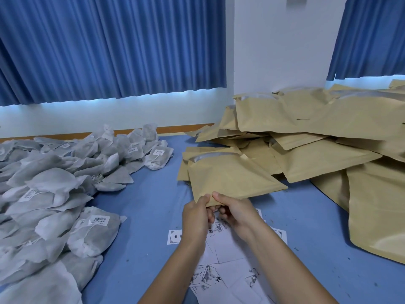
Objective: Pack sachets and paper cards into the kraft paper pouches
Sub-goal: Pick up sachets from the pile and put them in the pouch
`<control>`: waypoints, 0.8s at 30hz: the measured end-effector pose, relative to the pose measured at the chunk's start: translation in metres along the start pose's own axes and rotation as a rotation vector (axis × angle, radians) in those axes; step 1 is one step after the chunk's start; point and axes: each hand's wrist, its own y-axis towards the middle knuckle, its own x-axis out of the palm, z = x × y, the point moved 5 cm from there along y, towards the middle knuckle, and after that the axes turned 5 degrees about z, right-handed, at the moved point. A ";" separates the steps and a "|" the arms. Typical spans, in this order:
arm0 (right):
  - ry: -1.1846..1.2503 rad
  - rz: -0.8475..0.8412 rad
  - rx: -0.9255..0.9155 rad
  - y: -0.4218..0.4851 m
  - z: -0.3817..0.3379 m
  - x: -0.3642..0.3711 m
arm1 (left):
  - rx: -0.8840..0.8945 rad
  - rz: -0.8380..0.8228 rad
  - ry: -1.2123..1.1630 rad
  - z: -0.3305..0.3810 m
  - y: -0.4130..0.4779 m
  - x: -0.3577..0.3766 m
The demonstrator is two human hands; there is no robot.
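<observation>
A kraft paper pouch (230, 178) is held by its near edge above the blue surface (149, 207). That edge is pinched by the left hand (196, 216) and the right hand (236, 213), thumbs on top and fingers curled beneath, the two hands just beside each other. The pouch's far end lies against the pile of kraft pouches (317, 137) heaped to the right. Printed paper cards (228, 275) are scattered on the surface under the forearms. Grey sachets (54, 185), some labelled with barcodes, are heaped on the left. Blue curtains (109, 51) are hung behind
</observation>
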 end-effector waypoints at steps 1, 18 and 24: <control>0.021 -0.011 0.005 0.001 -0.001 -0.002 | 0.004 0.021 -0.011 0.002 0.001 -0.003; 0.164 0.063 0.036 0.022 -0.016 -0.033 | 0.022 0.032 -0.054 0.006 -0.005 -0.001; 0.137 0.103 -0.007 0.023 -0.025 -0.048 | 0.035 0.071 -0.091 0.010 -0.001 -0.010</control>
